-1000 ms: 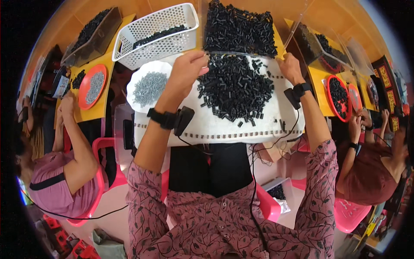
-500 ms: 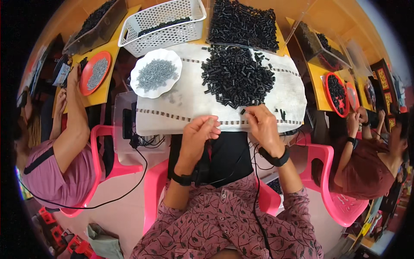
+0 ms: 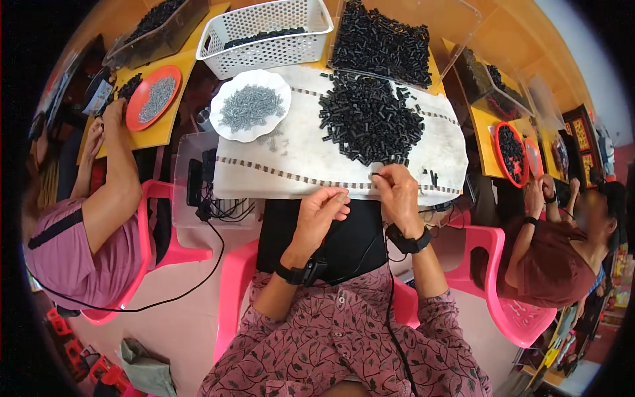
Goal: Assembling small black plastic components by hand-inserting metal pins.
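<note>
My left hand [image 3: 322,215] is in front of the cloth's near edge, thumb and fingers pinched together. Whatever they hold, if anything, is too small to make out. Just to its right, my right hand [image 3: 399,195] pinches a small black cylinder [image 3: 375,175] between thumb and fingertips, over the striped border of the white cloth [image 3: 297,149]. Beyond the right hand lies a large heap of short black cylinders [image 3: 370,119]. A white scalloped plate [image 3: 221,122] at the left holds many small grey translucent pieces [image 3: 251,108]. A few loose black cylinders [image 3: 433,177] lie right of my right hand.
At the back stand a white perforated basket [image 3: 264,56] and a clear bin [image 3: 380,43] of black cylinders. Co-workers sit on pink chairs at both sides, near a red plate [image 3: 135,119] and a red tray [image 3: 522,175]. A black cable [image 3: 198,288] crosses the left side.
The view has shifted slightly. My left hand has come nearer the right, its fingers drawn closer together. The right hand, still pinching the black cylinder, has drawn slightly back from the heap.
</note>
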The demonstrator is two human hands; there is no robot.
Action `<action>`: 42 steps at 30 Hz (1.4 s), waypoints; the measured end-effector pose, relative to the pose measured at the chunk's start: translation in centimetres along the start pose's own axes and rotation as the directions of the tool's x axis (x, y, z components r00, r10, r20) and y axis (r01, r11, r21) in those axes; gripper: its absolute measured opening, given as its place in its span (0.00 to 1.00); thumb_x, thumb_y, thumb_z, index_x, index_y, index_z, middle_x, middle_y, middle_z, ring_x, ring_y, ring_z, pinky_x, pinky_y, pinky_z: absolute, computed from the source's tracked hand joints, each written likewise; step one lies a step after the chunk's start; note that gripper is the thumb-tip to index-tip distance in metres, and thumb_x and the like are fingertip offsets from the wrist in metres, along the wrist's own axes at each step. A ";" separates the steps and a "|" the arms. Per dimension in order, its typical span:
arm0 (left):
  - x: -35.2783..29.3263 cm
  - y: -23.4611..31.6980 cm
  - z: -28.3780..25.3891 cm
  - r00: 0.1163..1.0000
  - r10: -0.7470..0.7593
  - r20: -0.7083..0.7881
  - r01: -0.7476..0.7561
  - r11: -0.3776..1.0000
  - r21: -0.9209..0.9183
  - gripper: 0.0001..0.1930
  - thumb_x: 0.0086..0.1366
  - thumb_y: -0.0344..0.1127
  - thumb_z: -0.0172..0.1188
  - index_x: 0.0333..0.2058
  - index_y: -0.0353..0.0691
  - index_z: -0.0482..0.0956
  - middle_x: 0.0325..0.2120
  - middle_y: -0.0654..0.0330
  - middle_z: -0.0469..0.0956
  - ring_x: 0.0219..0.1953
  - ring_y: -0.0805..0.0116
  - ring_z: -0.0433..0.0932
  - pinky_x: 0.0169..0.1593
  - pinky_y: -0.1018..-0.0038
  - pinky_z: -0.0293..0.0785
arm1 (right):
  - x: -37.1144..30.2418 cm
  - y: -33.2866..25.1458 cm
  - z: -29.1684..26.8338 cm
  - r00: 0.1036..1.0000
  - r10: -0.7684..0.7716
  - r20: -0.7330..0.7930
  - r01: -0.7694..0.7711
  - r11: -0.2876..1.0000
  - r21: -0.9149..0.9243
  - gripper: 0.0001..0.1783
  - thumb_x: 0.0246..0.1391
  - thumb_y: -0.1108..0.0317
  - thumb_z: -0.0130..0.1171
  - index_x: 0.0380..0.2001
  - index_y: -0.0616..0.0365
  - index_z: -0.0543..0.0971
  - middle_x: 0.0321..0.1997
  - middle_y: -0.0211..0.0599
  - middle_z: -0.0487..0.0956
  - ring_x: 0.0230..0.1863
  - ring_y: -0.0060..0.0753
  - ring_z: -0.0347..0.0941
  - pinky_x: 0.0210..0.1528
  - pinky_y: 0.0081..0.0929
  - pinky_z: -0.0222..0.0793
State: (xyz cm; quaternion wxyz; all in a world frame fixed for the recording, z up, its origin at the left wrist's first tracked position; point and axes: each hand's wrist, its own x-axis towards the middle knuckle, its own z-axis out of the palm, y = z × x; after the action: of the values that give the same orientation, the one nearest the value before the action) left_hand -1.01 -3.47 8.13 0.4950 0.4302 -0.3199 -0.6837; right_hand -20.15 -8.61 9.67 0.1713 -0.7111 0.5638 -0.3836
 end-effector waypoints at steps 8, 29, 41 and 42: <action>0.1 -0.2 0.8 0.994 0.107 0.004 -0.107 0.991 -0.075 0.13 0.68 0.31 0.54 0.49 0.33 0.76 0.35 0.61 0.79 0.32 0.77 0.77 0.37 0.82 0.74 | -1.0 -3.5 0.2 0.894 0.303 0.331 -0.447 0.668 0.595 0.07 0.51 0.74 0.65 0.33 0.61 0.78 0.23 0.22 0.76 0.23 0.10 0.67 0.25 0.12 0.63; -0.6 0.2 -2.7 0.992 0.111 -0.063 -0.126 0.919 -0.373 0.12 0.70 0.35 0.51 0.44 0.32 0.75 0.35 0.53 0.79 0.33 0.65 0.82 0.37 0.71 0.81 | 4.7 -4.7 2.7 0.932 -0.360 0.035 0.359 0.910 -0.207 0.13 0.50 0.77 0.58 0.41 0.56 0.81 0.44 0.42 0.77 0.40 0.43 0.74 0.40 0.33 0.72; -0.1 -0.9 -3.1 0.994 0.110 -0.008 -0.102 0.885 -0.455 0.10 0.69 0.29 0.52 0.45 0.30 0.74 0.38 0.50 0.78 0.37 0.60 0.82 0.42 0.67 0.82 | 5.6 -1.4 0.6 0.981 -0.186 -0.057 0.140 0.878 -0.458 0.09 0.47 0.71 0.63 0.35 0.53 0.83 0.44 0.33 0.78 0.44 0.41 0.73 0.43 0.34 0.71; -0.1 -1.0 -3.0 0.993 0.119 -0.003 -0.106 0.879 -0.464 0.10 0.69 0.28 0.52 0.45 0.30 0.75 0.38 0.51 0.78 0.38 0.60 0.82 0.43 0.67 0.82 | 5.4 -1.1 0.4 0.980 -0.184 -0.077 0.133 0.888 -0.440 0.09 0.47 0.71 0.63 0.35 0.54 0.83 0.44 0.34 0.78 0.44 0.41 0.73 0.44 0.34 0.71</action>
State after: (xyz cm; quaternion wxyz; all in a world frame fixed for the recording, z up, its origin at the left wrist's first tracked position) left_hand 1.32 -3.14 5.96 0.6181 0.2714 -0.1782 -0.7159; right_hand -18.78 -13.43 12.08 -0.0558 -0.7514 0.5838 -0.3023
